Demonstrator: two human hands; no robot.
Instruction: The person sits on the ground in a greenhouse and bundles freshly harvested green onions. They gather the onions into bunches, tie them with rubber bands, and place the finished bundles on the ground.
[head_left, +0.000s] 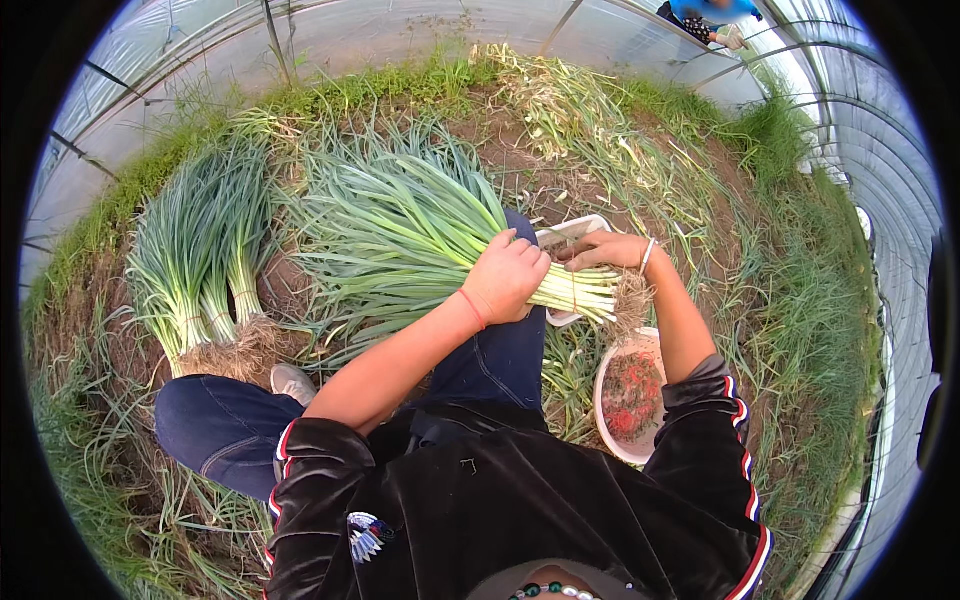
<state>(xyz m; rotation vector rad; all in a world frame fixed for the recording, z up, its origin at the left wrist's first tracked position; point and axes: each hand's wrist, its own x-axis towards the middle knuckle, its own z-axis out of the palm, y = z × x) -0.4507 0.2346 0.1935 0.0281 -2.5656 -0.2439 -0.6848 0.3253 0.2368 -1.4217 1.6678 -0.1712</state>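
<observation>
A large bundle of leek-like green stalks (420, 217) lies across my raised thigh, its leaves fanned out to the left. My left hand (508, 279) grips it around the pale stalks. Near the root end, my right hand (609, 251) curls over the top of the same bundle, its fingertips against the stalks. A thin red band (575, 292) circles the stalks between the hands and the roots. Dry, stringy roots (631, 301) hang below my right wrist. Behind the stalks a white plastic tray (574, 227) is partly hidden.
A pale basket (602, 405) holding red bands and soil-like debris stands by my right forearm. Several tied bundles (217, 255) lie at the left, roots towards me. Discarded leaves (570, 105) are heaped at the back. Beyond the plastic greenhouse wall (480, 41) a person (709, 19) works with a gloved hand.
</observation>
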